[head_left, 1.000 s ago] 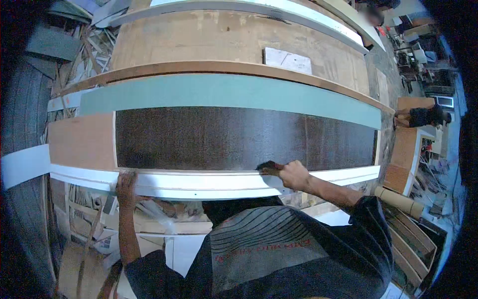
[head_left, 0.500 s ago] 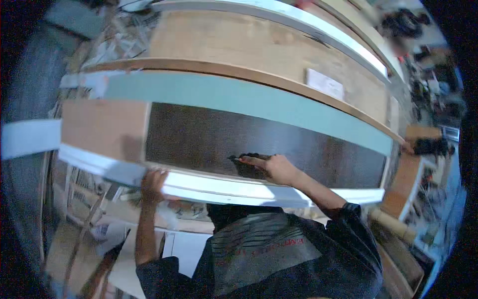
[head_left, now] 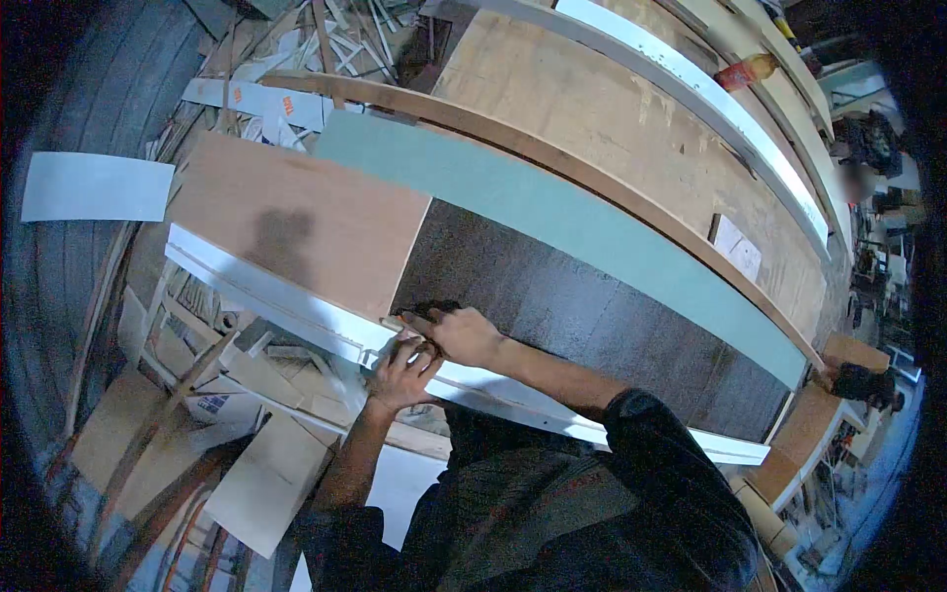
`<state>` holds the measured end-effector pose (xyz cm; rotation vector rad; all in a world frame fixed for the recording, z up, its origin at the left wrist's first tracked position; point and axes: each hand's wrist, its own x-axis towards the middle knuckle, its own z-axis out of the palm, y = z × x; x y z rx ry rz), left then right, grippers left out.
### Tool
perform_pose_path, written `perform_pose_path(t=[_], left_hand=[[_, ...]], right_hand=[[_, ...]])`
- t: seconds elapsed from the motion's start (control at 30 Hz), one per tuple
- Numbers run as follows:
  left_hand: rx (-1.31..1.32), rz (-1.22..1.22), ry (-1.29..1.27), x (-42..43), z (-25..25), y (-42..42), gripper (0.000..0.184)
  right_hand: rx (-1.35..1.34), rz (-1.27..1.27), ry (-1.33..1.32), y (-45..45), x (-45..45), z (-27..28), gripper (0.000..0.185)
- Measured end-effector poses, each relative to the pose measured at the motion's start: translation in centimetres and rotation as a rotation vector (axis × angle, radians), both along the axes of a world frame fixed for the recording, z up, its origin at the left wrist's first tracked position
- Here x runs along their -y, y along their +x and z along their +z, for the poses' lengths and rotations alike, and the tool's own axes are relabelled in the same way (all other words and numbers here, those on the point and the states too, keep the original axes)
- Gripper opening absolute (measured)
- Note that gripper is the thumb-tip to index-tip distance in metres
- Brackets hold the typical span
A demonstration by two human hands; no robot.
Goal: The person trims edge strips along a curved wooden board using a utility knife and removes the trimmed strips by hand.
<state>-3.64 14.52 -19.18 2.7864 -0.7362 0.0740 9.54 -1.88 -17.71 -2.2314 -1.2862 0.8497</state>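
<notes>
My left hand (head_left: 402, 375) is at the white edge strip (head_left: 296, 301) along the near side of the work, its fingers bent over the strip. Close beside it, my right hand (head_left: 466, 335) is closed, with the index finger stretched forward to the corner where the dark brown panel (head_left: 592, 306) meets the light wood panel (head_left: 306, 207). Something small and thin seems pinched in its fingers, but I cannot make out what. Beyond the dark panel runs a pale green strip (head_left: 572, 232).
A long wooden batten (head_left: 552, 153) lies behind the green strip. A small white block (head_left: 737, 247) and a bottle (head_left: 746, 72) rest farther back. Wood offcuts (head_left: 345, 39) are piled at the far left. Another person (head_left: 873, 138) is at the far right.
My right hand has moved left across the dark panel to its left corner. My left hand has shifted along the edge strip to join it. The view has turned and moved left.
</notes>
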Motion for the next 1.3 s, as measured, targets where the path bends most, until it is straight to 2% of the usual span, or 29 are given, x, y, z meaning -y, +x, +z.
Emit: perform_pose_path(t=[0.1, 0.2, 0.27, 0.3, 0.33, 0.4, 0.47, 0.53, 0.57, 0.6, 0.67, 0.7, 0.8, 0.83, 0.87, 0.9, 0.97, 1.07, 1.1, 1.13, 1.2, 1.27, 1.3], left_hand=[[0.11, -0.002, 0.097, -0.2, -0.8, -0.2, 0.053], [0.143, 0.03, 0.076, 0.0, -1.1, -0.5, 0.036], [0.093, 0.023, 0.09, 0.0, -1.0, -0.5, 0.036], [0.089, 0.034, 0.044, 0.0, -0.9, -0.5, 0.052], [0.09, 0.031, 0.05, 0.1, -0.9, -0.4, 0.052], [0.075, 0.069, 0.087, 0.5, -0.3, -0.4, 0.064], [-0.002, 0.075, 0.004, 0.7, 0.6, -0.3, 0.083], [-0.076, 0.079, -0.05, 0.6, 0.3, -0.3, 0.088], [-0.085, 0.064, -0.037, 0.5, 0.2, -0.4, 0.093], [-0.091, 0.047, -0.027, 0.5, 0.1, -0.3, 0.097], [-0.062, 0.012, -0.082, -0.1, -1.7, -0.6, 0.105], [-0.091, 0.017, -0.031, -0.1, -1.6, -0.5, 0.108], [-0.163, 0.018, 0.049, -0.5, -1.3, -0.7, 0.114], [-0.116, -0.007, 0.02, -0.8, -1.9, -1.0, 0.105], [-0.134, 0.026, 0.082, -1.3, -2.7, -1.4, 0.106], [-0.153, 0.056, 0.148, -1.9, -3.6, -1.9, 0.107], [-0.149, 0.087, 0.12, -1.8, -2.9, -2.0, 0.108], [-0.137, 0.097, 0.205, -1.2, -2.5, -2.0, 0.117], [-0.162, 0.102, 0.223, -0.9, -2.2, -2.0, 0.12], [-0.181, 0.111, 0.246, -1.1, -2.0, -1.9, 0.122], [-0.141, 0.075, 0.186, -2.1, -3.6, -2.4, 0.123], [-0.111, 0.049, 0.233, -2.4, -4.0, -2.0, 0.122], [-0.191, 0.129, 0.155, -1.5, -2.6, -2.2, 0.121]], right_hand=[[0.021, 0.026, 0.012, 0.3, -0.3, 0.9, 0.059], [0.063, 0.05, 0.014, 0.3, -1.0, 1.2, 0.056], [0.067, 0.061, 0.022, 0.2, -1.2, 0.7, 0.056], [0.108, 0.071, 0.063, 0.0, -1.1, 0.0, 0.055], [0.156, 0.081, 0.104, -0.2, -0.9, -0.6, 0.054], [0.182, 0.052, 0.144, -0.9, 0.0, -0.6, 0.053], [0.142, 0.102, 0.069, -1.5, 2.9, 0.2, 0.052], [0.119, 0.091, 0.02, -2.3, 5.6, 1.5, 0.052], [0.113, 0.076, -0.016, -2.6, 7.3, 2.5, 0.029], [0.108, 0.058, -0.055, -2.8, 9.1, 3.4, 0.016], [0.074, 0.081, -0.113, -3.3, 14.1, 4.9, 0.017], [0.043, 0.116, -0.148, -3.8, 16.8, 5.3, 0.02], [0.113, -0.043, -0.19, -7.6, 25.2, 5.3, 0.011], [0.052, -0.012, -0.298, -8.5, 27.9, 5.5, 0.012], [-0.004, 0.02, -0.403, -9.2, 30.5, 5.7, 0.021], [-0.007, 0.002, -0.41, -10.3, 33.1, 5.9, 0.021], [0.03, -0.19, -0.414, -12.5, 37.9, 6.3, 0.03], [0.019, -0.203, -0.502, -14.4, 42.9, 5.3, 0.034], [0.025, -0.16, -0.464, -14.1, 43.0, 5.9, 0.025], [0.035, -0.168, -0.461, -14.0, 43.3, 5.7, 0.025], [-0.026, -0.036, -0.62, -14.1, 43.3, 4.9, 0.062], [-0.038, 0.0, -0.65, -12.8, 43.1, 5.7, 0.055], [-0.065, 0.047, -0.681, -12.2, 42.8, 5.9, 0.049]])
